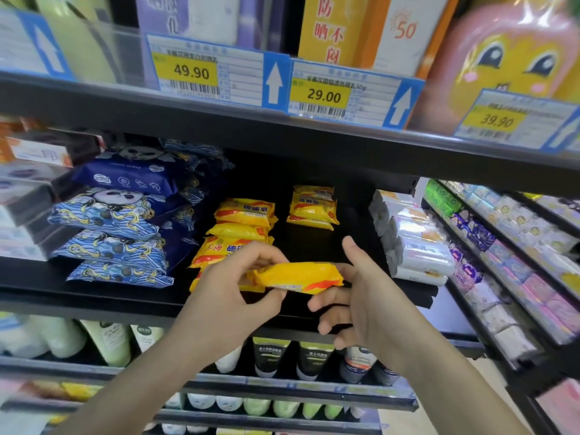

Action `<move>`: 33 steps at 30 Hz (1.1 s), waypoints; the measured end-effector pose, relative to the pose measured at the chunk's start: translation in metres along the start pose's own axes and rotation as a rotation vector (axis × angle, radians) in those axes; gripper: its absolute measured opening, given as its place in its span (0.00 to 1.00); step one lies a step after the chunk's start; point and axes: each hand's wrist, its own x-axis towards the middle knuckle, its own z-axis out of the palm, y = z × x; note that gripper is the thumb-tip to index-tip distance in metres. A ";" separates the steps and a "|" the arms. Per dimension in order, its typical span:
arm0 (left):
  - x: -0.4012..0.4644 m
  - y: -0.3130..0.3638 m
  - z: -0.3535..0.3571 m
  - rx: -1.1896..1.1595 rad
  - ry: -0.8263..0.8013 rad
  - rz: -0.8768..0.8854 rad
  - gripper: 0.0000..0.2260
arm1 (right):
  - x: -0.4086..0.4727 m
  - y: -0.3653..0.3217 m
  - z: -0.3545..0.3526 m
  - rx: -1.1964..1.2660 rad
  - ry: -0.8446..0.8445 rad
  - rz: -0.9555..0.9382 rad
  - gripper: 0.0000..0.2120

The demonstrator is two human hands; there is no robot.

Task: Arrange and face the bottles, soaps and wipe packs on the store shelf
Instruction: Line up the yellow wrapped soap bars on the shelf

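Both hands hold one yellow soap pack (pixel 298 277) flat in front of the black middle shelf (pixel 94 296). My left hand (pixel 232 293) pinches its left end between thumb and fingers. My right hand (pixel 354 293) grips its right end, thumb raised and fingers curled beneath. Behind the left hand stands a stack of yellow soap packs (pixel 241 227). A shorter stack of yellow soaps (pixel 312 207) sits further back to the right. Blue panda wipe packs (pixel 113 233) are piled on the shelf's left side.
White wrapped packs (pixel 414 243) line the shelf's right end. Boxes (pixel 28 196) are stacked at the far left. Price tags (pixel 323 95) hang on the shelf above. Tubes and bottles (pixel 273 359) stand below. A neighbouring rack of small packets (pixel 502 252) runs along the right.
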 end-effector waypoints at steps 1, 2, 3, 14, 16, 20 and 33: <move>-0.001 -0.001 0.000 0.031 0.000 0.016 0.16 | 0.000 0.000 0.001 0.006 -0.029 0.005 0.33; -0.002 -0.002 -0.001 0.068 0.006 0.030 0.17 | 0.001 0.000 0.002 0.012 -0.052 0.008 0.32; -0.002 -0.004 -0.001 0.099 0.014 0.041 0.18 | 0.002 0.000 0.002 0.011 -0.064 0.007 0.31; -0.011 -0.014 -0.004 0.300 0.109 0.143 0.35 | 0.005 0.011 0.003 0.090 -0.078 -0.068 0.09; -0.015 -0.016 -0.004 0.309 0.126 0.117 0.37 | 0.004 0.011 0.002 0.106 -0.064 -0.095 0.06; -0.020 -0.012 -0.003 0.153 0.205 -0.010 0.28 | 0.000 0.010 -0.001 0.056 -0.048 -0.176 0.07; -0.005 0.018 -0.010 -0.280 0.154 -0.619 0.27 | -0.007 0.019 -0.003 -0.174 0.042 -0.599 0.12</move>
